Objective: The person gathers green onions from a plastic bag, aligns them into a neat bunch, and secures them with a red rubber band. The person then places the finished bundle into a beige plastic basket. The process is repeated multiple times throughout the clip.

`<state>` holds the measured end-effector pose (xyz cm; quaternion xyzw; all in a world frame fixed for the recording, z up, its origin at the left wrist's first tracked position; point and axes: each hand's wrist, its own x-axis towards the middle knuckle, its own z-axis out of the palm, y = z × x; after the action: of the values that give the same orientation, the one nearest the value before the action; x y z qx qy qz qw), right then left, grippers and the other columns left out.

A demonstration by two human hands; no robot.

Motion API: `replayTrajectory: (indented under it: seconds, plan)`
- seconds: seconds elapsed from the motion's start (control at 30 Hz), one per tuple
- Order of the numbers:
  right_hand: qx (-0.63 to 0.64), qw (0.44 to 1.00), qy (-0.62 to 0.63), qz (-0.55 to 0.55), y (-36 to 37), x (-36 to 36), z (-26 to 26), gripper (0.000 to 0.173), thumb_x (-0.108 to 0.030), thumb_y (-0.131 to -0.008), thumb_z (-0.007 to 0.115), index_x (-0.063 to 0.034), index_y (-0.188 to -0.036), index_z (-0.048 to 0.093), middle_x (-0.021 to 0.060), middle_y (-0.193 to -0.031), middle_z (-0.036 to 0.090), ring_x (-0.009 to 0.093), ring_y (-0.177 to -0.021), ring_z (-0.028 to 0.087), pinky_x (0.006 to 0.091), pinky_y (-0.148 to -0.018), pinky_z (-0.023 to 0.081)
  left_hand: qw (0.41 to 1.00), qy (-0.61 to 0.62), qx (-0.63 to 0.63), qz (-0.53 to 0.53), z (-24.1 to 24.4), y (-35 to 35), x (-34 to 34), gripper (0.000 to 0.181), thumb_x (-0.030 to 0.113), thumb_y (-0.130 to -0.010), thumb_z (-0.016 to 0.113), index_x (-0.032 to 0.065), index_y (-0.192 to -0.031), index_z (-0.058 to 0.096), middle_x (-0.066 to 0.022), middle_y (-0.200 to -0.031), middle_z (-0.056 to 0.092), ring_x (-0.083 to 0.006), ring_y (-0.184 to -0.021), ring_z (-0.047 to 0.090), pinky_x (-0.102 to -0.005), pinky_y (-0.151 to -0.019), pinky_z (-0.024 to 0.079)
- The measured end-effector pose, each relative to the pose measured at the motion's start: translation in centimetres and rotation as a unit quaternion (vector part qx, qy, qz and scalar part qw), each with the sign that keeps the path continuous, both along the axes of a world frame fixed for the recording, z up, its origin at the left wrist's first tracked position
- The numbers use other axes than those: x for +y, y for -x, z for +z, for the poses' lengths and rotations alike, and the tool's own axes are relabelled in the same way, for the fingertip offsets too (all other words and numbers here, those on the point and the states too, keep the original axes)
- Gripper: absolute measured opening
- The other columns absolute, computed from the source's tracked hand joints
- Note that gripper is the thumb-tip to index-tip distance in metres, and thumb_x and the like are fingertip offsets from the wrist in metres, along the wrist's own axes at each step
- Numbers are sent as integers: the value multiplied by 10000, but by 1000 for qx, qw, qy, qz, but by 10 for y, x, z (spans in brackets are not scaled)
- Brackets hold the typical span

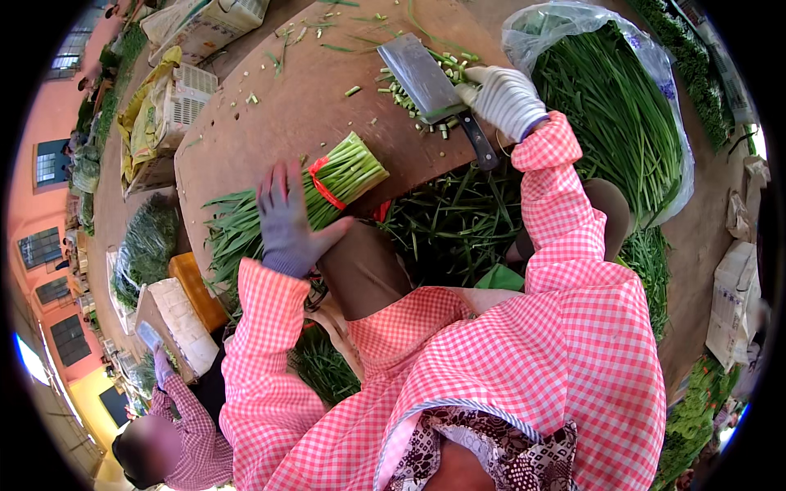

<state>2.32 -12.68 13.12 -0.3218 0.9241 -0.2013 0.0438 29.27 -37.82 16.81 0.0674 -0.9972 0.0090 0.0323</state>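
A bundle of long green leafy stalks, likely garlic chives [359, 169], lies across the left front of a wooden board [258, 135], bound with a red band [320, 184]. My left hand [288, 212], in a grey-purple glove, is spread flat over its leaves, thumb apart from the fingers. A cleaver [424, 80] rests on the board, its black handle [479, 141] past the edge near me. My right hand [506, 98], in a white striped glove, is beside the blade with its fingertips at the cut stalk ends [451, 67]. Whether it pinches any is unclear.
At right, an open plastic bag [681, 153] holds loose green stalks [608, 116]. Fallen leaves [457, 215] lie below the board's edge. White crates [190, 92] stand left. Lower left, a co-worker [196, 442] holds a cleaver [149, 336].
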Motion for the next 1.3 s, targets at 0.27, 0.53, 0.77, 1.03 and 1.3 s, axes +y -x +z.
replayTrajectory:
  seconds: [0.27,0.53,0.77,1.03,1.3]
  plan:
    - [-110,959,258,51,-37,-35,23,228,-255,-822,546,-73,-890,666,143,-767,660,322,-739,645,400,-690,519,999,-21,-37,33,-19,-2,-26,1029,549,-666,697,2,-1414,249,-234,-1406,329,-371,-1321,297,-492,-1095,188]
    - [131,933,-158,296,-40,-88,-3,121,-134,-736,556,-95,-775,664,123,-639,625,289,-617,642,416,-515,491,1000,-10,18,9,-28,-6,-27,1024,495,-625,729,22,-1410,275,-205,-1389,355,-365,-1296,319,-479,-1075,227]
    - [92,958,113,246,-39,-93,-1,197,-223,-831,549,-100,-907,682,157,-755,644,327,-742,644,413,-668,509,997,-53,-25,42,-25,1,-35,1101,531,-557,768,44,-1405,261,-196,-1366,357,-360,-1293,317,-493,-1074,225]
    - [24,982,-64,173,-39,-51,7,270,-271,-853,532,-59,-894,693,186,-751,646,342,-745,640,411,-701,503,996,-24,-71,43,-20,7,-42,1154,440,-510,820,48,-1423,232,-219,-1342,387,-371,-1273,353,-485,-1062,259]
    - [51,983,88,152,-41,5,19,186,-203,-836,519,-97,-870,666,122,-741,636,310,-705,635,416,-642,503,980,-132,-135,69,22,15,-42,1019,383,-547,827,15,-1362,337,-222,-1147,562,-384,-1072,544,-449,-928,434]
